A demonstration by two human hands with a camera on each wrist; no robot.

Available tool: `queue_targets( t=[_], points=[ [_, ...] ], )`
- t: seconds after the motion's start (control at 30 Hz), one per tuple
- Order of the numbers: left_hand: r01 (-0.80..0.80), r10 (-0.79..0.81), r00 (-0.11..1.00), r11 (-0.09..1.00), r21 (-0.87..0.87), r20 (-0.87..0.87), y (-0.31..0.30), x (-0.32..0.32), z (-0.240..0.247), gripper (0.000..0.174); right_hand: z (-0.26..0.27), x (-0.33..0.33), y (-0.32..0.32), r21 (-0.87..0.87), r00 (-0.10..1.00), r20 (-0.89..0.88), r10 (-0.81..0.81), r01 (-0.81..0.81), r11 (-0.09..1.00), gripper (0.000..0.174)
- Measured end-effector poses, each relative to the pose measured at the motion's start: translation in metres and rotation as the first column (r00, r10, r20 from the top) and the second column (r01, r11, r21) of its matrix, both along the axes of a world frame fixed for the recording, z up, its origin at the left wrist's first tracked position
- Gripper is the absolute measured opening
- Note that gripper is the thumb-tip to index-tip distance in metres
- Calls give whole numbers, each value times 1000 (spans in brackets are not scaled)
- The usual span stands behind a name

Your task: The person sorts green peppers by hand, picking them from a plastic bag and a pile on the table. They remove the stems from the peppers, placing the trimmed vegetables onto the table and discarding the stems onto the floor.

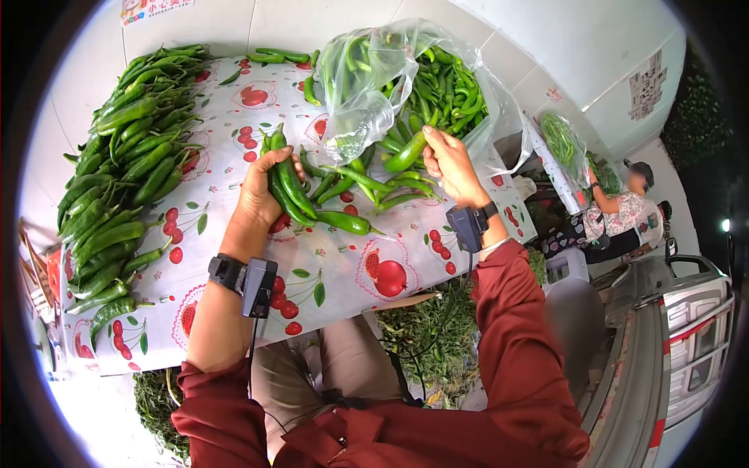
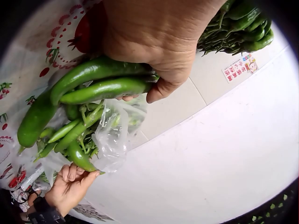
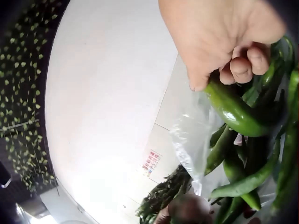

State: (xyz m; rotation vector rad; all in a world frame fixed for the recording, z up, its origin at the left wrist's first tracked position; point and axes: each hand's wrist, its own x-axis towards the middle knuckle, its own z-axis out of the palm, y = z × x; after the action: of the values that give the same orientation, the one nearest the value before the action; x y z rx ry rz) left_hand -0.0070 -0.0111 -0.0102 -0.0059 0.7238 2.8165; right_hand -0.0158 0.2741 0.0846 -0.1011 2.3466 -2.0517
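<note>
In the head view my left hand [image 1: 264, 187] grips a few long green peppers [image 1: 290, 181] by their stem ends, their bodies hanging over the cloth; the left wrist view shows the thumb closed over them. My right hand [image 1: 454, 168] pinches the stem end of one green pepper [image 1: 406, 154] between thumb and fingers, at the mouth of a clear plastic bag [image 1: 367, 101]. More peppers [image 1: 449, 90] fill the bag, and loose ones [image 1: 359, 179] lie between the hands. One pepper [image 1: 343, 222] lies just below the left hand's bunch.
Long stacked rows of green peppers [image 1: 125, 171] line the left side of the cherry-print tablecloth [image 1: 328, 269]. A tiled wall [image 1: 289, 23] stands behind. To the right are another person [image 1: 628, 207] by a second table and a vehicle [image 1: 694, 327]. Leaves [image 1: 429, 343] cover the ground below.
</note>
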Motion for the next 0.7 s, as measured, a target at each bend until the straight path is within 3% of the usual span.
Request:
queue_targets(
  t=[0.07, 0.4, 0.6, 0.7],
  points=[
    [0, 0, 1000, 1000, 1, -2, 0, 0, 0, 26, 0, 2, 2, -107, 999, 43, 1, 3, 994, 24],
    [50, -48, 998, 998, 43, -46, 0, 6, 8, 28, 21, 22, -9, -258, 992, -63, 111, -123, 958, 25],
    [202, -188, 977, 968, 148, -105, -1, 7, 10, 34, 34, 39, -30, -199, 964, -129, 231, -253, 947, 29],
    [223, -203, 971, 961, 165, -129, 0, 9, 13, 38, 27, 45, -46, -25, 944, -147, 296, -302, 953, 29]
  ],
)
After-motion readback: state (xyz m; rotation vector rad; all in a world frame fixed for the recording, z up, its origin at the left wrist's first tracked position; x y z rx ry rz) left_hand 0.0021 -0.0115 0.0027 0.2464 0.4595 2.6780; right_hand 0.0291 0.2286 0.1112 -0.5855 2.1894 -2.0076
